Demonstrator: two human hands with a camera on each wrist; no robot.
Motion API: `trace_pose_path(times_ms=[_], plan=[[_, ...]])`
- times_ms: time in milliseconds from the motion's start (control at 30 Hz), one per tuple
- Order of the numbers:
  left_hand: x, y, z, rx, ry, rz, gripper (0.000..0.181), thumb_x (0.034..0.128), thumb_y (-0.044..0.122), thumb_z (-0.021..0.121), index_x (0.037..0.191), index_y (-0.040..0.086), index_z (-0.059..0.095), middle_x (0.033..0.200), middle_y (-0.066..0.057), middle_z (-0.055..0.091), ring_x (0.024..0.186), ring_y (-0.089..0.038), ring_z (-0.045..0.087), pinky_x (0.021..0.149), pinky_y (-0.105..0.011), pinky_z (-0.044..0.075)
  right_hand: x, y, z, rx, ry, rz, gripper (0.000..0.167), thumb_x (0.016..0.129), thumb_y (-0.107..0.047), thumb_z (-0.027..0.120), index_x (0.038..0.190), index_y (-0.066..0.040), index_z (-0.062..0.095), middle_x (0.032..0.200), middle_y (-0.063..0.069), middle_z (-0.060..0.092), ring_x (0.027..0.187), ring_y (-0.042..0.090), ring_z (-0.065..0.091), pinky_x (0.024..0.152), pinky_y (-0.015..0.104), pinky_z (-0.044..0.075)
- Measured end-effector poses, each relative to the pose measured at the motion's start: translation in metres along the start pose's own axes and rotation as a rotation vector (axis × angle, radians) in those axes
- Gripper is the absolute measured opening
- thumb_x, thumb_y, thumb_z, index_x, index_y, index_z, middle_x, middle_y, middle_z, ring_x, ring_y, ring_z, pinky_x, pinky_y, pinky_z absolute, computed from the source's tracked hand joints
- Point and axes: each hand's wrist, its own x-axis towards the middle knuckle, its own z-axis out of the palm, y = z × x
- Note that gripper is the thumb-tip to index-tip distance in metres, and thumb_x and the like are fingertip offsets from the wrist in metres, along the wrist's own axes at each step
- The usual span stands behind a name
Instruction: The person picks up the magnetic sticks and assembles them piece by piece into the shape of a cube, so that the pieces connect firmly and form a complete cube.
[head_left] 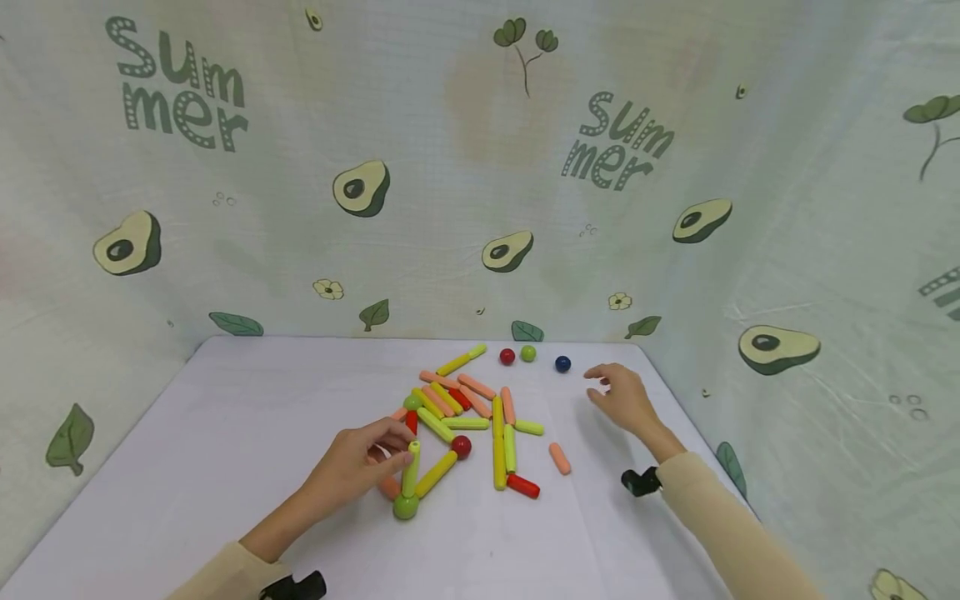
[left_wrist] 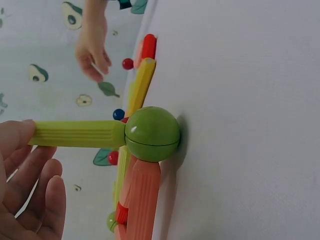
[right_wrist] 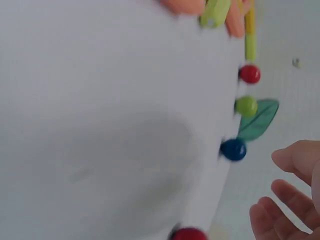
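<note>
My left hand (head_left: pixel 365 457) pinches the top end of a lime-green stick (left_wrist: pixel 75 134), which stands upright on a green ball (left_wrist: pixel 152 134). Joined to that ball are a yellow stick (head_left: pixel 437 474) and an orange stick (left_wrist: pixel 144 200). A red ball (head_left: pixel 461 447) sits at the yellow stick's other end, and another green ball (head_left: pixel 412 402) lies at the far corner of this frame. Over the table's right side, my right hand (head_left: pixel 624 400) hovers with loosely bent fingers and holds nothing. Nearest to it is a dark blue ball (head_left: pixel 562 364).
Several loose yellow, orange, lime and red sticks (head_left: pixel 498 442) lie mid-table. Along the back edge are a red ball (head_left: pixel 507 357) and a light green ball (head_left: pixel 528 353). Another red ball (right_wrist: pixel 189 234) shows low in the right wrist view. A printed cloth (head_left: pixel 435 167) hangs behind the table.
</note>
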Motion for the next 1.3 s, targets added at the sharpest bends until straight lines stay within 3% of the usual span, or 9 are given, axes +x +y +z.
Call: trace_pose_path(times_ms=[133, 267, 433, 567, 700, 833, 1100, 1300], plan=[[-0.001, 0.000, 0.002, -0.020, -0.004, 0.010, 0.020, 0.0972, 0.029, 0.080, 0.114, 0.021, 0.072, 0.098, 0.014, 0.074, 0.092, -0.005, 0.068, 0.078, -0.024, 0.057, 0.000, 0.046, -0.012, -0.078, -0.005, 0.075, 0.032, 0.094, -0.005, 0.076, 0.124, 0.005, 0.071, 0.123, 0.031, 0.066, 0.106, 0.046, 0.063, 0.091, 0.060, 0.054], [0.000, 0.001, 0.003, -0.028, -0.003, 0.017, 0.022, 0.0965, 0.029, 0.081, 0.115, 0.020, 0.072, 0.098, 0.014, 0.073, 0.093, -0.005, 0.067, 0.080, -0.024, 0.057, -0.004, 0.074, -0.014, -0.110, -0.036, 0.097, 0.033, 0.092, -0.005, 0.075, 0.123, 0.006, 0.070, 0.119, 0.032, 0.067, 0.100, 0.044, 0.064, 0.091, 0.061, 0.053], [0.001, 0.001, 0.004, -0.041, -0.008, 0.021, 0.023, 0.0958, 0.028, 0.082, 0.114, 0.019, 0.072, 0.099, 0.013, 0.073, 0.092, -0.005, 0.067, 0.079, -0.024, 0.058, -0.009, 0.090, -0.007, -0.123, -0.080, 0.116, 0.032, 0.093, -0.003, 0.075, 0.123, 0.007, 0.069, 0.115, 0.030, 0.069, 0.099, 0.042, 0.067, 0.092, 0.059, 0.056], [0.000, 0.003, 0.004, -0.042, -0.007, 0.019, 0.022, 0.0956, 0.028, 0.082, 0.113, 0.020, 0.071, 0.098, 0.013, 0.073, 0.091, -0.005, 0.067, 0.078, -0.024, 0.058, -0.008, 0.086, -0.002, -0.097, -0.077, 0.133, 0.035, 0.094, -0.005, 0.078, 0.126, 0.005, 0.067, 0.118, 0.029, 0.070, 0.101, 0.041, 0.068, 0.093, 0.058, 0.057], [-0.001, 0.003, 0.003, -0.032, -0.006, 0.015, 0.022, 0.0953, 0.030, 0.082, 0.112, 0.021, 0.072, 0.097, 0.014, 0.073, 0.092, -0.005, 0.068, 0.079, -0.024, 0.058, -0.004, 0.058, 0.000, 0.008, -0.069, 0.154, 0.038, 0.096, -0.008, 0.078, 0.130, 0.004, 0.065, 0.122, 0.026, 0.070, 0.105, 0.039, 0.070, 0.093, 0.054, 0.059], [-0.002, 0.003, 0.004, -0.036, 0.002, 0.008, 0.022, 0.0952, 0.030, 0.082, 0.112, 0.020, 0.072, 0.097, 0.014, 0.073, 0.092, -0.005, 0.068, 0.079, -0.025, 0.058, -0.001, 0.007, 0.003, 0.135, -0.065, 0.115, 0.037, 0.096, -0.010, 0.079, 0.129, 0.000, 0.067, 0.123, 0.021, 0.072, 0.106, 0.036, 0.072, 0.090, 0.048, 0.062], [-0.003, 0.003, 0.004, -0.054, 0.007, -0.012, 0.023, 0.0953, 0.029, 0.083, 0.113, 0.017, 0.072, 0.098, 0.011, 0.072, 0.091, -0.006, 0.068, 0.080, -0.024, 0.058, -0.009, -0.109, 0.007, 0.329, -0.136, -0.096, 0.035, 0.094, -0.013, 0.083, 0.127, -0.008, 0.072, 0.119, 0.009, 0.075, 0.100, 0.023, 0.077, 0.084, 0.032, 0.063], [-0.004, 0.005, 0.003, -0.057, 0.026, -0.026, 0.022, 0.0946, 0.025, 0.083, 0.111, 0.016, 0.072, 0.097, 0.009, 0.073, 0.091, -0.008, 0.069, 0.081, -0.024, 0.059, -0.022, -0.168, 0.015, 0.485, -0.231, -0.232, 0.035, 0.094, -0.018, 0.084, 0.127, -0.012, 0.074, 0.118, 0.002, 0.075, 0.098, 0.016, 0.075, 0.085, 0.028, 0.062]])
